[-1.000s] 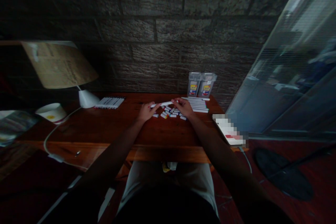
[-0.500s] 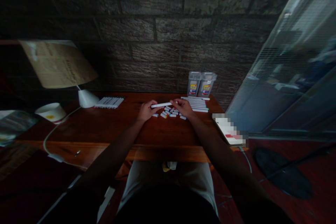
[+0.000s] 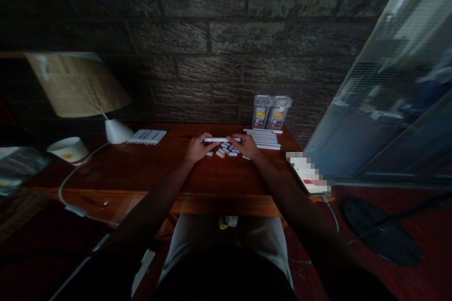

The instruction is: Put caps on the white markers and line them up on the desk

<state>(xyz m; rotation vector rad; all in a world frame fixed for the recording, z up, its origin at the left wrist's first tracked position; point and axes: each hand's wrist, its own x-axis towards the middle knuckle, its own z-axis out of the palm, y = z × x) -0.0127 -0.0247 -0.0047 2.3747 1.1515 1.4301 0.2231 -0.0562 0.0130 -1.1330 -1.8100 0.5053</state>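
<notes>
Between my two hands a white marker pen [image 3: 221, 140] is held level, just above the table. My left hand [image 3: 198, 148] is closed on its left end, thumb and fingers pinching it. My right hand [image 3: 245, 145] grips the right end, partly covering it. Under and in front of the marker lies a loose pile of white marker caps [image 3: 226, 149] with coloured ends. Right of my right hand, several white markers [image 3: 263, 139] lie side by side in a row.
Two clear plastic cases [image 3: 268, 112] stand at the back right by the brick wall. More markers [image 3: 147, 136] lie on the left of the wooden table [image 3: 212, 181]. Farther left are a lamp [image 3: 118, 130], its cord and a paper cup [image 3: 68, 150]. A blurred-out device [image 3: 309, 173] sits at the right edge.
The marker has turned slightly to lie more level, and my right hand has shifted a little along it to the left. The caps and the row of markers look the same.
</notes>
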